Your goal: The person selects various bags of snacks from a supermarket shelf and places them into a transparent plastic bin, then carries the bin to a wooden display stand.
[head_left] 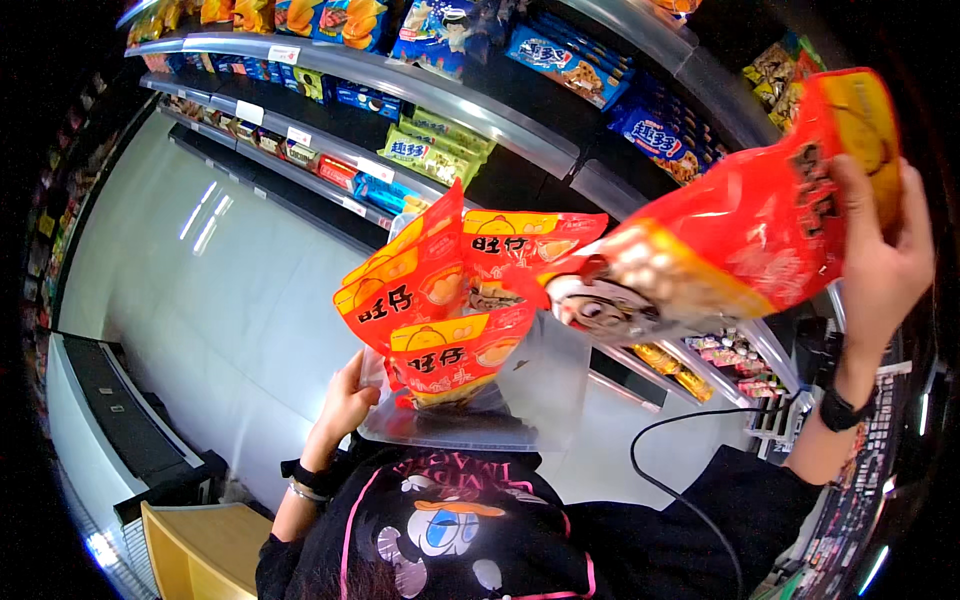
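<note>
A red and yellow snack bag [712,232] is pinched near its top end by my right hand [885,240], raised at the right. The bag slants down to the left, its lower end blurred and close to other bags. My left hand [349,397] grips the left side of a clear plastic bin [555,390] held against my body. Several similar red and yellow bags [450,360] stand in the bin, mostly on its left side. The fingers of my left hand are partly hidden behind the bin's wall.
Shop shelves [465,97] curve across the top, with blue cookie packs [570,64], green cookie packs [431,146] and boxed snacks. More shelves with small packs lie at the lower right. A black cable [675,491] loops beside my right arm. A light wooden piece of furniture [202,540] stands at the lower left.
</note>
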